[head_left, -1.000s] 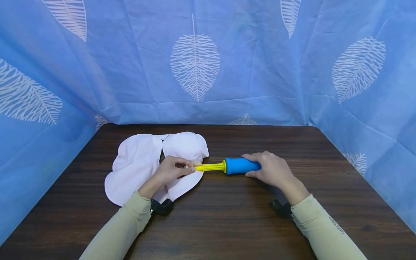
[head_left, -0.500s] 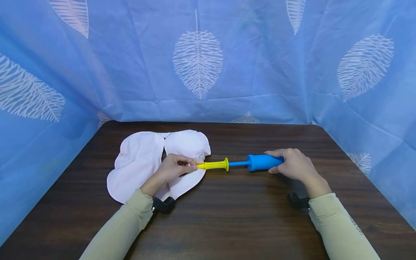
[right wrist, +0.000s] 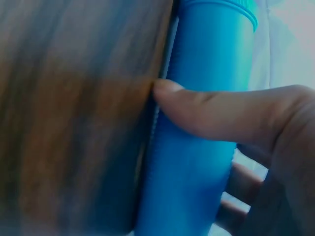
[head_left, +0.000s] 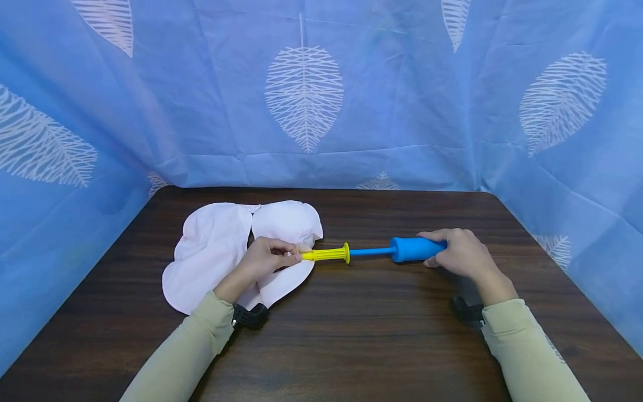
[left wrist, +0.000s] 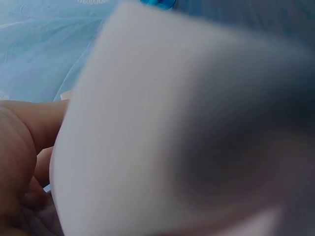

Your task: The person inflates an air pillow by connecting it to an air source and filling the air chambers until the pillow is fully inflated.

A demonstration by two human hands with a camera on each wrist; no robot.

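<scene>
Blue pump handle [head_left: 417,249] farther out than before

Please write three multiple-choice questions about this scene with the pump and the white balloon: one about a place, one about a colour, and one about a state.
1. Where does the white balloon lie?
A. on the left part of the table
B. at the right edge of the table
C. on the blue curtain

2. What colour is the pump handle that the right hand grips?
A. yellow
B. blue
C. white

3. In what state is the pump?
A. handle pushed against the yellow barrel
B. handle drawn out, thin rod showing
C. lying untouched

Answers: 1 A, the balloon rests flat on the table under the left hand. 2 B, the handle is blue. 3 B, a blue rod spans the gap to the yellow barrel.
</scene>
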